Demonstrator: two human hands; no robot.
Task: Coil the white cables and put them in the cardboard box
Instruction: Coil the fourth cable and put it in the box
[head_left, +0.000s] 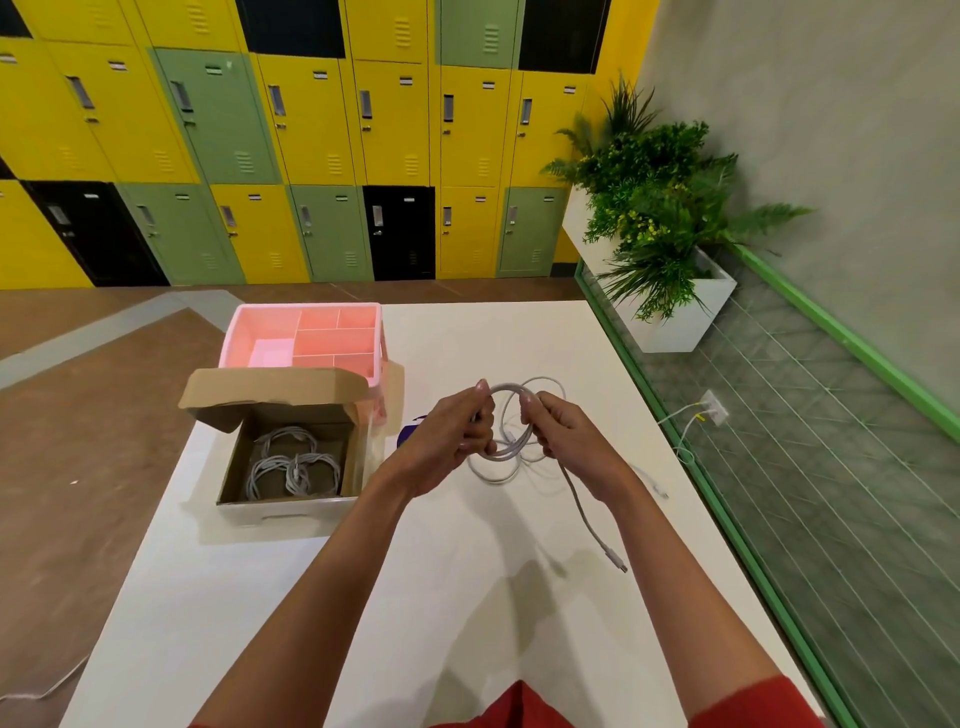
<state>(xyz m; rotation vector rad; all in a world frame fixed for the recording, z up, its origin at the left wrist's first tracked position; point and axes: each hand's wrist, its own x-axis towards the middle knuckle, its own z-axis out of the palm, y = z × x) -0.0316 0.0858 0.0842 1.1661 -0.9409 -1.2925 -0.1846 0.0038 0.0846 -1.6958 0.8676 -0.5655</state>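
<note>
Both my left hand (457, 431) and right hand (566, 431) grip the half-coiled white cable (500, 388); its plug end (616, 562) dangles below them. Next, wind that tail in.

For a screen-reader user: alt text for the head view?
Left hand and right hand hold a half-coiled white cable over a table, its plug end trailing. At left, an open cardboard box holds coiled cables, a pink tray behind it.

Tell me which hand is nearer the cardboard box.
Left. The left hand holds the cable coil just right of the cardboard box; the right hand grips the coil's far side.
</note>
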